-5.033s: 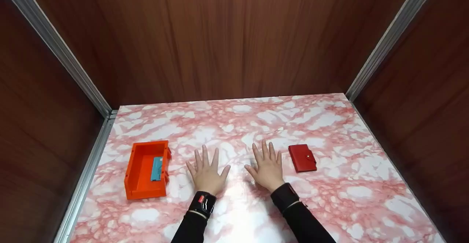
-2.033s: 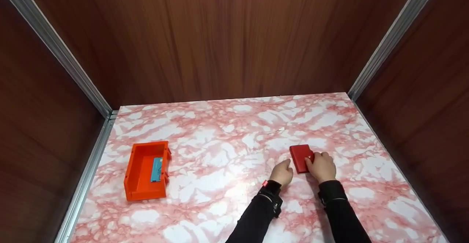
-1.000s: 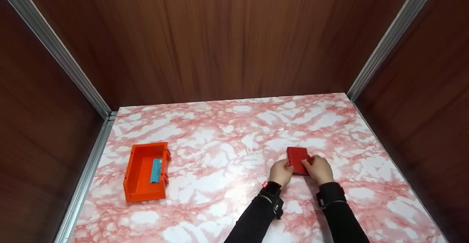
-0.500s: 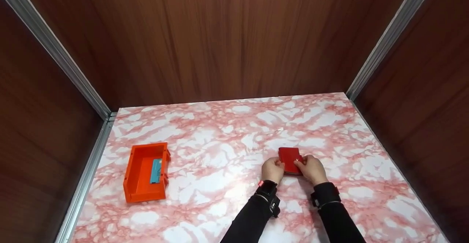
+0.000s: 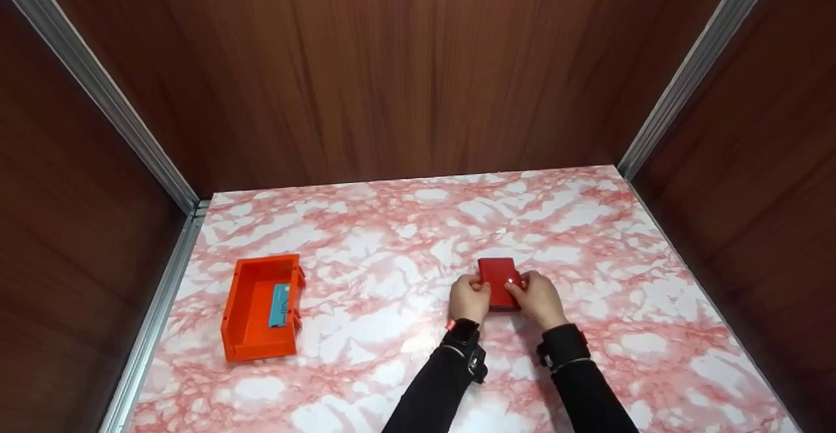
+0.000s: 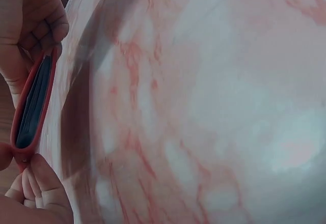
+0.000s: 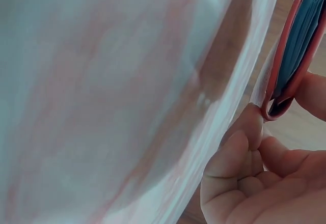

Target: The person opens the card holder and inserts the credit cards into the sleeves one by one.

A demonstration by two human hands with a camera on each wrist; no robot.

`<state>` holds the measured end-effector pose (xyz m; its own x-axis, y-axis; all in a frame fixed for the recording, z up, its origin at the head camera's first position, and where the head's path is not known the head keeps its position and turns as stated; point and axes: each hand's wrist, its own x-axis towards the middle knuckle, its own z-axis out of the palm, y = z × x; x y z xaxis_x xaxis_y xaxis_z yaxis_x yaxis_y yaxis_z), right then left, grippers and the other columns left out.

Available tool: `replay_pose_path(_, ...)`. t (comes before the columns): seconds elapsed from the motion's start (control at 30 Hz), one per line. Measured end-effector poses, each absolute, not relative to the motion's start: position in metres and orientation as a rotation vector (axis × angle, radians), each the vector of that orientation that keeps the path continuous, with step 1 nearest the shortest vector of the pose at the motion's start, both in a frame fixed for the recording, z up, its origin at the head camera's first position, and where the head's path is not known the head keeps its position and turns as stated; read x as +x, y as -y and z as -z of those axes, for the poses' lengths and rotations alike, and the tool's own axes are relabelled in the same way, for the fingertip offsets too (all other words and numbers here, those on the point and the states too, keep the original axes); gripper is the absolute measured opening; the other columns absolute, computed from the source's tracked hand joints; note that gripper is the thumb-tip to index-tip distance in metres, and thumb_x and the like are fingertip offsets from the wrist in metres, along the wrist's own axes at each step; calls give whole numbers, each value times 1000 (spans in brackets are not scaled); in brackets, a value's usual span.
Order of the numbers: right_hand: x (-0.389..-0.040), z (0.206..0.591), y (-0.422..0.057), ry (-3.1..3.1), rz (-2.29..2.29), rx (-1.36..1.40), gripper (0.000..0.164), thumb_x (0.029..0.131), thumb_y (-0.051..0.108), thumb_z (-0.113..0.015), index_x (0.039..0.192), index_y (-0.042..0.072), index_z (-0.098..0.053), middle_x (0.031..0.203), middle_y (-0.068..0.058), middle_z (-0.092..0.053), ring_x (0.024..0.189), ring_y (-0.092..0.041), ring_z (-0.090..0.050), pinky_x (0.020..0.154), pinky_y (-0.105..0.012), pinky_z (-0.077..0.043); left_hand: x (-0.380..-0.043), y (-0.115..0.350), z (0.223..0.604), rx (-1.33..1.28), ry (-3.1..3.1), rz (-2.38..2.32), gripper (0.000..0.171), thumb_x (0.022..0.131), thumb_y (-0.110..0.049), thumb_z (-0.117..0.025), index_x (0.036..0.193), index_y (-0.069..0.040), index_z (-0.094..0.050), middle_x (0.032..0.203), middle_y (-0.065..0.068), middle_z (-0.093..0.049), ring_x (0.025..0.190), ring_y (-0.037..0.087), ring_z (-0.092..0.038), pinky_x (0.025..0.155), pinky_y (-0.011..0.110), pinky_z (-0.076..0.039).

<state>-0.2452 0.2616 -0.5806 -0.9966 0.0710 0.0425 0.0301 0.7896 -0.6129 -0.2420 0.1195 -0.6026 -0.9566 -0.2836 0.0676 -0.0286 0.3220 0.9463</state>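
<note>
Both hands hold a red snap-fastened card holder [image 5: 498,283] in front of me, right of the table's middle. My left hand [image 5: 469,299] grips its left side, with the thumb on the front cover. On the other side, my right hand [image 5: 541,299] pinches the edge by the snap tab, thumb beside the silver snap. The cover is closed. From the left wrist view, dark inner sleeves [image 6: 34,102] show between the red covers, and a shadow falls on the table beyond. The right wrist view shows the same sleeves [image 7: 300,35] edge-on.
An orange open-front bin [image 5: 251,348] stands on the left of the pink-and-white marbled table [image 5: 392,237]. A flat teal box [image 5: 279,305] lies inside it against the right wall. Brown wood-look panels [image 5: 418,74] with metal posts enclose the back and sides.
My hands started flat and spread on the table, then moved right to the card holder. The right hand took hold first, then the left. Both have since carried it leftward.
</note>
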Motion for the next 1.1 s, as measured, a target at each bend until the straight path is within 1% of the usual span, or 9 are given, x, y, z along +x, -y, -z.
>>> replay_pose_path(0.17, -245, 581, -247, 2872, -1028, -66, 37, 89, 19, -73, 105, -11, -60, 89, -20, -65, 84, -35, -62, 78, -49, -49, -243, -105, 606, 304, 2325, 1666, 12, 78, -7, -75, 89, -2, -71, 71, -2, -60, 67, 13, -58, 64, 28, -49)
replay_pose_path(0.4, -246, 582, -225, 2880, -1031, -45, 38, 89, 21, -73, 108, -10, -60, 93, -21, -65, 89, -36, -63, 81, -49, -49, -242, -84, 607, 398, 2350, 1620, 13, 79, -11, -74, 90, -4, -72, 74, -1, -64, 71, 15, -62, 66, 31, -50)
replay_pose_path(0.57, -247, 584, -210, 2864, -1050, 14, 36, 89, 19, -74, 104, -10, -60, 88, -18, -64, 83, -33, -63, 77, -48, -50, -241, -68, 606, 428, 2368, 1620, 13, 80, -12, -73, 92, -6, -72, 75, -2, -64, 72, 14, -62, 67, 31, -50)
replay_pose_path(0.7, -247, 586, -200, 2857, -1055, 50, 34, 88, 19, -75, 101, -9, -60, 83, -14, -62, 78, -30, -61, 74, -46, -49, -241, -55, 607, 408, 2388, 1604, 15, 80, -11, -73, 93, -5, -71, 76, -1, -64, 73, 15, -62, 67, 32, -51)
replay_pose_path(0.97, -247, 587, -181, 2861, -1039, 105, 32, 85, 20, -77, 94, -6, -59, 80, -12, -61, 75, -29, -60, 72, -46, -49, -239, -35, 609, 425, 2429, 1574, 18, 80, -11, -72, 96, -4, -71, 80, 1, -66, 78, 18, -64, 72, 35, -52)
replay_pose_path(1.1, -248, 590, -173, 2861, -1019, 136, 32, 85, 19, -78, 93, -6, -59, 79, -12, -60, 74, -29, -60, 72, -46, -49, -239, -27, 610, 406, 2451, 1553, 20, 79, -11, -71, 97, -3, -71, 81, 2, -66, 79, 19, -64, 74, 36, -52)
